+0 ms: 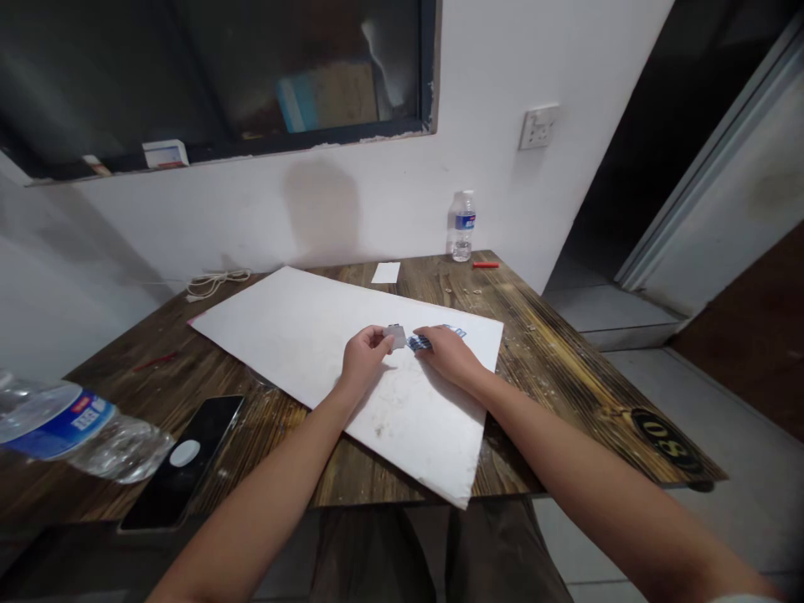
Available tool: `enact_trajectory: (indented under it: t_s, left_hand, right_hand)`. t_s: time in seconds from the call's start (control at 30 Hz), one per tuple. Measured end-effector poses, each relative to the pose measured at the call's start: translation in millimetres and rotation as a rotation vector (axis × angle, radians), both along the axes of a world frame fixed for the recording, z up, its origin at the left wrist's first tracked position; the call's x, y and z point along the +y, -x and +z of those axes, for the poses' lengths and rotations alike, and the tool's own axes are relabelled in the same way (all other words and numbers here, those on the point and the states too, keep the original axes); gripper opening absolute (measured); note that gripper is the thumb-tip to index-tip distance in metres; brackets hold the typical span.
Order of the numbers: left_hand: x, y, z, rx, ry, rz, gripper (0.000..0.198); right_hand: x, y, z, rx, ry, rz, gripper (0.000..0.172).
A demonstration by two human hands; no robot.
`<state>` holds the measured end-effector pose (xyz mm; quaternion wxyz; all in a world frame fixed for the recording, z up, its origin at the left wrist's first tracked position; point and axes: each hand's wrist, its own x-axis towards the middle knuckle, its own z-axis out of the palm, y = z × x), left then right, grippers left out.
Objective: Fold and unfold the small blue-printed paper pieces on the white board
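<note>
Small pinched parts over a smooth board; a drop looks like the main risk.
Left hand [365,360]: thumb and fingers closed on a flat, dull grey piece [395,337]. Right hand [449,356]: fingers curled closed on a blue-and-white patterned piece [418,342], mostly hidden, material unclear. Both sit above the white board [264,314], just apart. Loose pinch could let either slip. Board is flat, scuffed, corner overhanging the grainy wooden table [553,368]; forearm pressure there might tip it.

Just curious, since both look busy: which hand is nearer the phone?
The left hand. It is right of the phone and beyond it; the right hand is farther right.
</note>
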<state>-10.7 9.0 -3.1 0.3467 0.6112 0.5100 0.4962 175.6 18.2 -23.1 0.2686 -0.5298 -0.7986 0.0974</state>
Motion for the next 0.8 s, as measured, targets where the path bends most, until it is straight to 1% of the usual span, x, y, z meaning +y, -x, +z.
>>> enact_trajectory:
  t_s: [0.1,0.17,0.23,0.3,0.37,0.47,0.5,0.53,0.63,0.7,0.8]
  left_hand:
    - [1,1,-0.8,0.005,-0.007,0.007,0.014]
    - [1,1,-0.9,0.007,-0.005,0.015,0.014]
    - [2,1,-1.1,-0.002,0.007,0.027,0.016]
    - [2,1,-1.6,-0.016,0.012,0.034,0.017]
    - [3,0,-2.3,-0.031,0.008,0.035,0.017]
    - [4,0,-2.9,-0.042,0.002,0.029,0.015]
    - [4,1,-2.8,-0.042,0.002,0.03,0.015]
    - [4,1,-2.7,-0.042,0.003,0.033,0.015]
    - [3,1,-1.8,-0.047,0.006,0.04,0.016]
    - [2,0,-1.1,-0.046,0.009,0.039,0.016]
    - [1,-1,0.7,-0.036,0.014,0.045,0.016]
  right_hand:
    - [2,-1,-0.6,0.064,-0.066,-0.047,0.044]
    - [4,-5,0.9,0.128,-0.09,-0.121,0.045]
    - [6,-10,3.6,0.182,-0.079,-0.227,0.042]
    - [8,-15,6.9,0.183,-0.049,-0.325,0.039]
    - [8,-18,9.8,0.126,0.018,-0.379,0.043]
    - [6,-20,12.3,0.013,0.113,-0.38,0.057]
    - [5,-20,12.7,-0.017,0.128,-0.367,0.059]
    - [4,-20,13.1,-0.042,0.135,-0.351,0.058]
    - [2,-20,13.2,-0.071,0.148,-0.31,0.047]
    - [2,-20,12.1,-0.05,0.161,-0.302,0.041]
    - [5,-21,8.4,-0.016,0.15,-0.282,0.038]
